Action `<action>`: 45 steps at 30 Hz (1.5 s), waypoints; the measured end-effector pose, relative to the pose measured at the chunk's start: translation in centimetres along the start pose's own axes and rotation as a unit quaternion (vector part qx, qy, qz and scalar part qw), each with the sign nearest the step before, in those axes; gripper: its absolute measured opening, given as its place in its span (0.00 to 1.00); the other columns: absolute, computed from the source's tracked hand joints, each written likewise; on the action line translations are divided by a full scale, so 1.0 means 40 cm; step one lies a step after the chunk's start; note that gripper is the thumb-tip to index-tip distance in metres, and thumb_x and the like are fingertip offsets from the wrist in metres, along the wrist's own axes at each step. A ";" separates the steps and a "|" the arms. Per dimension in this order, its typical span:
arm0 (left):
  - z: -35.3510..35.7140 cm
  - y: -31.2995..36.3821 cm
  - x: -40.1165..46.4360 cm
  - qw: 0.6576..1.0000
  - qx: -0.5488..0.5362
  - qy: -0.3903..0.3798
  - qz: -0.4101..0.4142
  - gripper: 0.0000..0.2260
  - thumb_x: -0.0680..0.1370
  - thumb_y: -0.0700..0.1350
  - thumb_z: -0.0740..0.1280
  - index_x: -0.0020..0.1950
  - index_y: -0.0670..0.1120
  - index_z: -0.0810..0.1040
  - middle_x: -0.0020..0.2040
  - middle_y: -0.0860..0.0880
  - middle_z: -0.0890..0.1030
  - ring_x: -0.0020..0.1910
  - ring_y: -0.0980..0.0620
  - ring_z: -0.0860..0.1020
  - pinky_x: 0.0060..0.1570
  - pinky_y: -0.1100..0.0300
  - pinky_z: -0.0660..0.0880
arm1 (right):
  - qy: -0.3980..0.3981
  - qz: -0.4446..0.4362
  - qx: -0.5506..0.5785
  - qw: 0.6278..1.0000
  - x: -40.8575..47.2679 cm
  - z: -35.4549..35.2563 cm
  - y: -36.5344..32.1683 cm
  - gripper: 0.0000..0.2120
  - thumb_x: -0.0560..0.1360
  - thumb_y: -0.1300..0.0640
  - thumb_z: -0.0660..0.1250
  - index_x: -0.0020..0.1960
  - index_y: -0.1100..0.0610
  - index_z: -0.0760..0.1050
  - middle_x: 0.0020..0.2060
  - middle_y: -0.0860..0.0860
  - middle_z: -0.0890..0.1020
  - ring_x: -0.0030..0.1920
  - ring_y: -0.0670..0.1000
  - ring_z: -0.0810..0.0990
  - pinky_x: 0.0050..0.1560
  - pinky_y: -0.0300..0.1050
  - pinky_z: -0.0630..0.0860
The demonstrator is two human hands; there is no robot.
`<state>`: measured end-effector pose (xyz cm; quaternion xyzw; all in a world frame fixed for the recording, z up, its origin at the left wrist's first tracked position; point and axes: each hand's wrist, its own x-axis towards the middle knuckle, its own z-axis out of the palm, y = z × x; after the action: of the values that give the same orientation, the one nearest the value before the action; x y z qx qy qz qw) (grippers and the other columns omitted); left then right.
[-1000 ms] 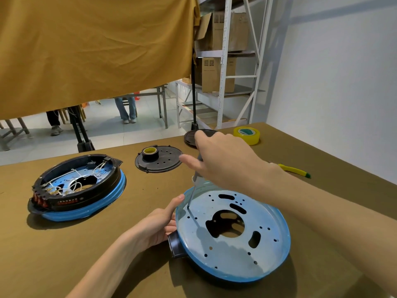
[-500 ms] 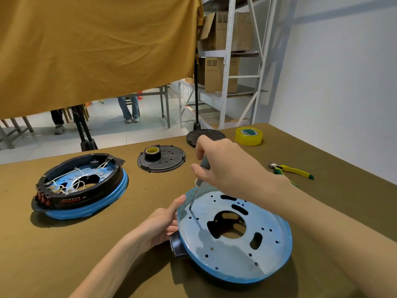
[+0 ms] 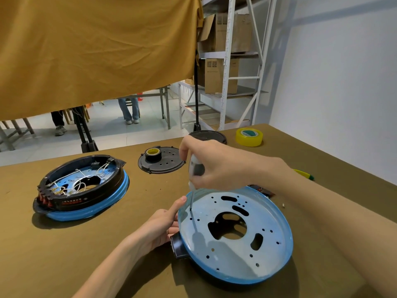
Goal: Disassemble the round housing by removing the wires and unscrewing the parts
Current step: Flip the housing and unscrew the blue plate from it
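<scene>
Presently: right hand wrapped on screwdriver, tip at nine o'clock of blue housing plate — left hand grips its rim, likely steadying against twist.

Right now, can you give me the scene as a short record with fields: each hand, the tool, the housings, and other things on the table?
right hand: right hand grips the screwdriver
tool tip: on the near housing, close to its left rim
left hand: left hand holds that housing's left edge
second housing: wired housing, far left, white wires inside
other things: black disc with a small tape roll on it; yellow tape roll; brown table
</scene>
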<state>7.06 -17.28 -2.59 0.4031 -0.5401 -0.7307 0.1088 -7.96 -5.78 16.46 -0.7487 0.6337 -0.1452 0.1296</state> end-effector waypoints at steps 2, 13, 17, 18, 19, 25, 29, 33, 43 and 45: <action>-0.003 -0.001 0.004 1.000 0.003 0.002 0.001 0.38 0.67 0.70 0.72 0.55 0.35 0.83 0.38 0.43 0.85 0.31 0.50 0.82 0.32 0.60 0.79 | -0.008 -0.005 -0.048 0.999 0.000 -0.001 -0.009 0.21 0.75 0.55 0.73 0.61 0.49 0.64 0.41 0.48 0.79 0.41 0.49 0.78 0.34 0.44 0.73; -0.008 -0.002 0.003 1.000 0.003 -0.017 -0.003 0.38 0.67 0.71 0.72 0.56 0.36 0.82 0.43 0.43 0.86 0.35 0.49 0.84 0.36 0.58 0.81 | 0.022 0.001 -0.096 0.995 0.004 0.000 -0.018 0.18 0.74 0.57 0.73 0.57 0.50 0.67 0.43 0.46 0.75 0.44 0.51 0.77 0.34 0.44 0.72; -0.008 -0.003 0.002 1.000 0.008 -0.015 0.002 0.40 0.66 0.71 0.71 0.58 0.37 0.83 0.46 0.40 0.87 0.39 0.47 0.86 0.38 0.57 0.82 | 0.115 0.048 -0.302 0.945 0.016 0.022 -0.025 0.20 0.81 0.35 0.60 0.51 0.53 0.64 0.34 0.48 0.70 0.32 0.48 0.69 0.28 0.44 0.61; -0.008 -0.003 0.002 1.000 0.009 -0.017 0.004 0.40 0.66 0.71 0.71 0.59 0.37 0.83 0.47 0.40 0.87 0.40 0.47 0.86 0.39 0.56 0.82 | 0.121 0.047 -0.306 0.943 0.019 0.026 -0.021 0.20 0.82 0.37 0.59 0.50 0.54 0.65 0.34 0.49 0.71 0.32 0.49 0.70 0.28 0.45 0.63; -0.008 -0.002 0.002 1.000 0.011 -0.018 0.004 0.40 0.66 0.71 0.71 0.59 0.37 0.83 0.49 0.39 0.87 0.42 0.46 0.86 0.42 0.54 0.83 | 0.116 0.033 -0.276 0.953 0.022 0.026 -0.015 0.17 0.83 0.41 0.61 0.51 0.55 0.66 0.37 0.50 0.75 0.34 0.51 0.73 0.30 0.47 0.69; 0.003 0.004 -0.002 1.000 0.010 -0.011 0.008 0.37 0.64 0.71 0.71 0.51 0.37 0.83 0.40 0.42 0.87 0.35 0.48 0.85 0.36 0.58 0.81 | 0.035 -0.021 -0.138 0.990 -0.002 0.009 -0.019 0.18 0.77 0.54 0.70 0.61 0.53 0.65 0.43 0.50 0.75 0.42 0.53 0.77 0.36 0.49 0.75; 0.004 0.000 0.001 1.000 -0.011 -0.016 0.008 0.26 0.65 0.69 0.71 0.33 0.44 0.83 0.26 0.49 0.77 0.21 0.53 0.75 0.23 0.64 0.72 | 0.143 0.030 -0.328 0.933 0.015 0.038 -0.020 0.22 0.82 0.37 0.58 0.60 0.56 0.67 0.34 0.49 0.72 0.32 0.51 0.72 0.27 0.45 0.64; -0.004 -0.005 0.005 1.000 -0.010 -0.024 0.010 0.27 0.65 0.70 0.72 0.28 0.45 0.83 0.26 0.50 0.76 0.21 0.54 0.73 0.23 0.65 0.71 | 0.061 -0.008 -0.106 0.992 0.009 0.002 -0.004 0.14 0.79 0.54 0.70 0.59 0.53 0.68 0.41 0.47 0.78 0.45 0.52 0.79 0.40 0.46 0.76; -0.026 -0.006 0.007 0.998 -0.013 -0.051 -0.017 0.40 0.62 0.75 0.75 0.50 0.39 0.80 0.41 0.45 0.78 0.37 0.50 0.76 0.40 0.61 0.75 | 0.101 0.015 -0.135 0.986 0.021 0.001 0.018 0.13 0.79 0.47 0.70 0.57 0.53 0.72 0.41 0.48 0.77 0.41 0.50 0.79 0.41 0.50 0.78; -0.052 -0.005 -0.003 0.994 -0.058 -0.086 -0.041 0.44 0.67 0.75 0.72 0.57 0.34 0.82 0.50 0.40 0.79 0.46 0.45 0.77 0.54 0.54 0.79 | 0.107 0.003 -0.098 0.989 0.019 -0.014 0.027 0.12 0.77 0.50 0.72 0.56 0.51 0.73 0.42 0.46 0.77 0.41 0.47 0.78 0.44 0.49 0.80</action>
<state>8.65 -18.60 -2.90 0.3541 -0.4866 -0.7967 0.0552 -9.03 -6.71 16.62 -0.7362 0.6571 -0.1617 -0.0124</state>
